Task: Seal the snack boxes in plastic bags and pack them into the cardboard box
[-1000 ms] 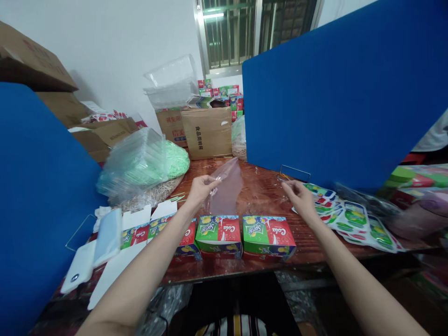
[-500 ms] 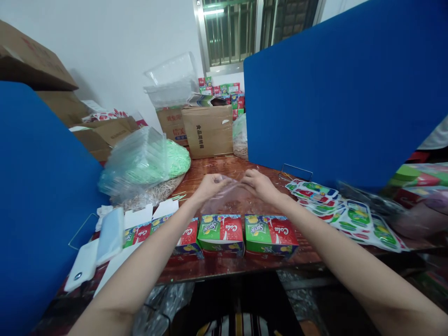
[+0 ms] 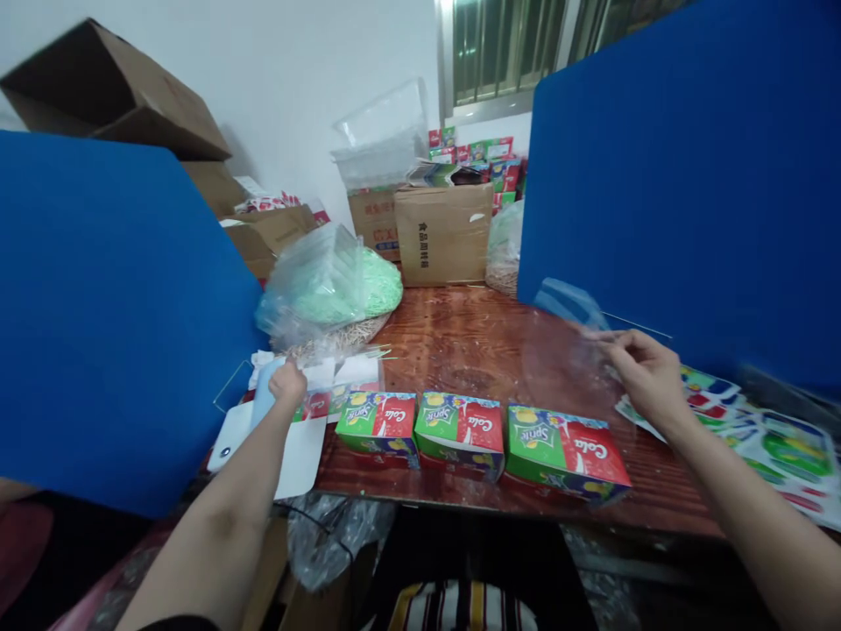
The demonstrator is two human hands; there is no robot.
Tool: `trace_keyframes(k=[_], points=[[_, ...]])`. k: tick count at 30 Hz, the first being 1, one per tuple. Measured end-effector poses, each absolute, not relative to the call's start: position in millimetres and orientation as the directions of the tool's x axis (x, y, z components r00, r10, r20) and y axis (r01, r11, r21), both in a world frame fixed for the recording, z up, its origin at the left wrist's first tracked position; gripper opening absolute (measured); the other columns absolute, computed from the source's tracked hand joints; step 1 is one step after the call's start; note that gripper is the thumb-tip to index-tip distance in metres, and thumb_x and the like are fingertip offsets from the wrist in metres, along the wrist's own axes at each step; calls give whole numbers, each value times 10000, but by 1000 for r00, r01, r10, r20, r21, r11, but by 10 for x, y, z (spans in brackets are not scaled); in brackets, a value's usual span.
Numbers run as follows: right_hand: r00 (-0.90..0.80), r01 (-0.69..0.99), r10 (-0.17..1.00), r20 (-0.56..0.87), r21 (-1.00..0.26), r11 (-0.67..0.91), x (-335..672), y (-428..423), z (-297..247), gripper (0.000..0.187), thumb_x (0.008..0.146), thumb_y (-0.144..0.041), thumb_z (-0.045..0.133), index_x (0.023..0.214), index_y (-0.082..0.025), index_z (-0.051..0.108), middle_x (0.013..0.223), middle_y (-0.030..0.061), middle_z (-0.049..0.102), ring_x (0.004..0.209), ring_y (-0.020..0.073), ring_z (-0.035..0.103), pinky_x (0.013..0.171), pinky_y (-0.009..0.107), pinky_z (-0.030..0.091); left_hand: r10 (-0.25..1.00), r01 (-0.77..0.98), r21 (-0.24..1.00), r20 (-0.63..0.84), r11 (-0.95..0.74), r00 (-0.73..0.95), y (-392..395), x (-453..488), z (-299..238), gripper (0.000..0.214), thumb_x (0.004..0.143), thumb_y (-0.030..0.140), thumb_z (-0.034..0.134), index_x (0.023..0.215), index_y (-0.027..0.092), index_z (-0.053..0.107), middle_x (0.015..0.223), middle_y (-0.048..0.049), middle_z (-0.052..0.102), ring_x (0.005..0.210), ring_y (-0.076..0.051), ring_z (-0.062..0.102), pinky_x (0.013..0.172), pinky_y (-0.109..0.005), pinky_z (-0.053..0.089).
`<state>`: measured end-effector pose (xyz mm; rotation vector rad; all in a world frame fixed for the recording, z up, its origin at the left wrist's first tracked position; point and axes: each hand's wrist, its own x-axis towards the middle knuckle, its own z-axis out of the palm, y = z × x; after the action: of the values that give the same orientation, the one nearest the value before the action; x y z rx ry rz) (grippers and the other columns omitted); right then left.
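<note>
My right hand (image 3: pixel 647 375) pinches a clear plastic bag (image 3: pixel 570 350) and holds it just above the wooden table (image 3: pixel 460 337), at the right. My left hand (image 3: pixel 287 382) has reached to the left end of the table. Its fingers are curled over a pale blue pack (image 3: pixel 261 396) that lies on white flat cartons (image 3: pixel 295 443). Whether it grips the pack is unclear. Three green and red Sprite/Cola boxes (image 3: pixel 460 423) stand in a row along the table's near edge between my hands.
Blue partition boards stand at left (image 3: pixel 111 315) and right (image 3: pixel 683 175). A bag of green filling (image 3: pixel 335 285) and a heap of straw-like shreds lie at the back left, cardboard boxes (image 3: pixel 443 232) behind. Printed flat cartons (image 3: pixel 768 434) are spread at right.
My hands were together on the clear bag; now the left has let go and reached to the pale blue pack. The right keeps the bag, now further right. The view turned left.
</note>
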<state>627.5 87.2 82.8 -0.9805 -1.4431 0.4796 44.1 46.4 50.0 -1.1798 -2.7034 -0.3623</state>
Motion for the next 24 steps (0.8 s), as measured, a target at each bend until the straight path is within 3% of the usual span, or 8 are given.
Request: trace_keyframes(k=[6,9,11,13,16,19,21,24], points=[[-137,272,803,580,-757,594,6150,700,992,286,828,-371,679,686,-183,518,1099,76,646,1035,210,596,872,302,427,684,785,205,395,585,-613,413,657,510,560,854,377,535,1317,72,457,1304,-261,486,1248,-412,442,982,-506,386],[-292,227,771,566,-743,630,6009,632,1200,279,830,-382,681,706,-186,527,1229,78,581,1119,232,555,905,343,441,827,923,375,491,84,-275,612,1329,926,656,792,462,644,1314,98,482,1313,-208,507,1278,-344,437,1079,-451,330],[-388,198,744,544,-740,643,5907,561,1335,272,836,-379,674,709,-187,528,1290,78,544,1152,252,537,931,394,443,874,795,519,486,-313,27,674,1951,1236,885,700,509,738,1412,132,373,1429,-185,431,1321,-299,413,1111,-409,314],[-468,159,703,536,-731,663,5821,469,1437,264,842,-366,664,706,-186,526,1298,75,537,1180,269,519,980,445,412,855,576,639,448,-510,261,692,2587,1476,1100,635,503,799,1497,155,210,1511,-188,330,1384,-282,338,1143,-400,267],[-523,111,656,545,-719,686,5772,343,1493,282,837,-362,654,678,-180,508,1280,78,548,1187,295,503,981,472,395,804,264,821,340,-507,487,733,3319,1628,1084,607,440,834,1482,160,260,1406,-192,474,1285,-272,467,1068,-403,363],[-483,77,676,556,-742,666,5846,286,1459,354,813,-397,662,613,-174,473,1210,89,581,1104,302,540,899,450,437,727,76,947,186,-311,661,804,3674,1595,599,626,373,823,1130,121,621,988,-113,690,894,-201,646,828,-339,489],[-419,15,722,550,-791,612,5941,283,1420,398,781,-412,690,577,-173,446,1074,90,609,988,278,577,833,422,464,741,34,981,120,-189,660,821,3763,1555,356,617,335,819,845,110,664,738,-39,666,650,-121,598,666,-267,467],[-274,-84,792,546,-834,546,6078,291,1378,393,724,-358,748,562,-176,440,829,47,557,801,214,577,749,374,479,795,-27,997,71,-68,602,746,3805,1570,272,620,290,811,713,118,622,612,16,602,529,-61,508,551,-208,388]])
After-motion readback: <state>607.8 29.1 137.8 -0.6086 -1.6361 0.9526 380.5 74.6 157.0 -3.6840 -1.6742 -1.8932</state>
